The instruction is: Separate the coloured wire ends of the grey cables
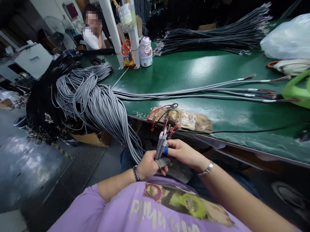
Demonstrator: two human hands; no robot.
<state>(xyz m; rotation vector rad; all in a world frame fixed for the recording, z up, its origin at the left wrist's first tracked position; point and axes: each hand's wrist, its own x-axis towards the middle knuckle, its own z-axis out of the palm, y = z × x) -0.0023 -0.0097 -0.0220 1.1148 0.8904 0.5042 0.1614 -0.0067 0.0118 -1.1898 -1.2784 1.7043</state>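
Note:
My left hand is closed around a small bunch of grey cables, held upright in front of my body. White bands wrap the cables near the top, and thin coloured wires fan out of their ends. Against the right side of the bunch, my right hand pinches at the cables just below the bare wires; a blue wrap shows on one digit. Part of its grip is hidden. From the left hand the cables run back to a large coil of grey cable at the bench's left end.
On the green bench lie several grey cables, a wooden block with wires and a black cable bundle. A cup, orange-handled scissors, plastic bag and green basket stand around. A person sits beyond.

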